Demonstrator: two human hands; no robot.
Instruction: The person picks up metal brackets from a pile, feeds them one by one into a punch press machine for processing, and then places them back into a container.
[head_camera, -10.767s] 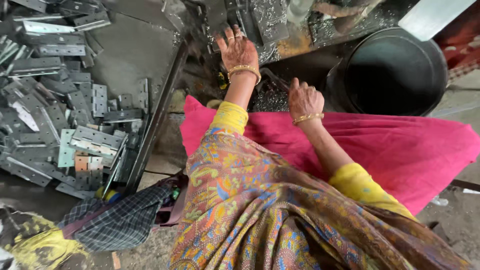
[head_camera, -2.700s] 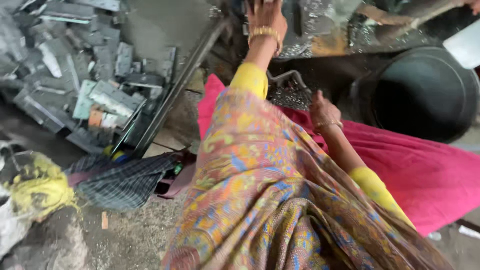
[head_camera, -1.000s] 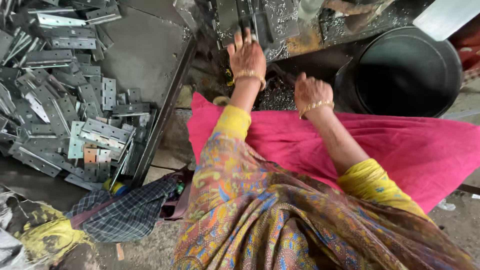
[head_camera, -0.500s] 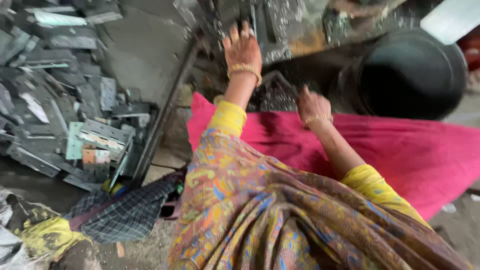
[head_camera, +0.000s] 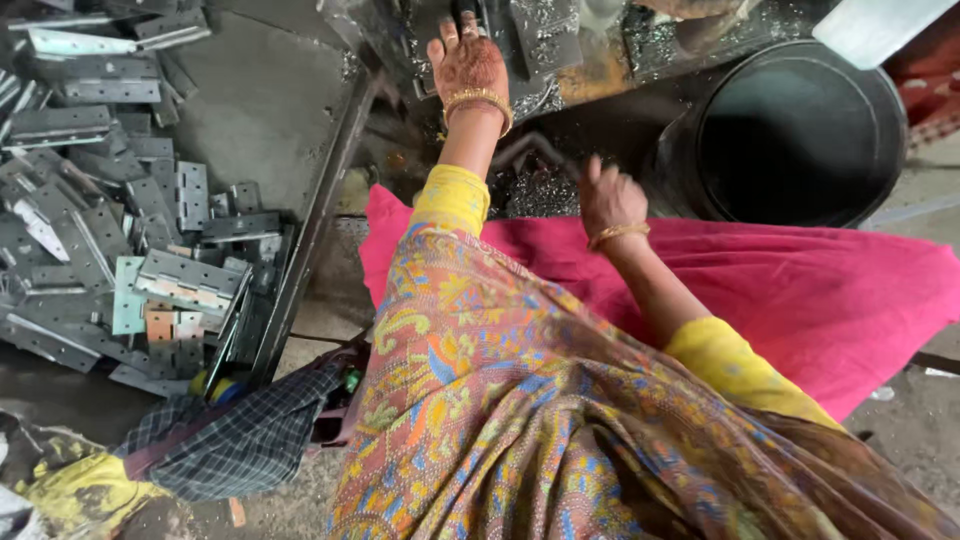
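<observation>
Dirty grey workshop floor is seen. Bent dark metal rod (head_camera: 535, 152) is gripped by clenched right hand (head_camera: 610, 200), pointing up-left twd left hand (head_camera: 468, 62), laid flat w/ fingers spread on shiny metal machine plate (head_camera: 545, 30).

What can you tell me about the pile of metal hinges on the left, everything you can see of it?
The pile of metal hinges fills the left side of the head view: many flat grey steel leaves with rows of screw holes and rolled knuckles, in short and long sizes. They lie loose and overlapping at all angles on a grey metal sheet, some open flat. One near the front looks rust-orange. A checked cloth lies just below the heap. Neither hand touches it.
</observation>
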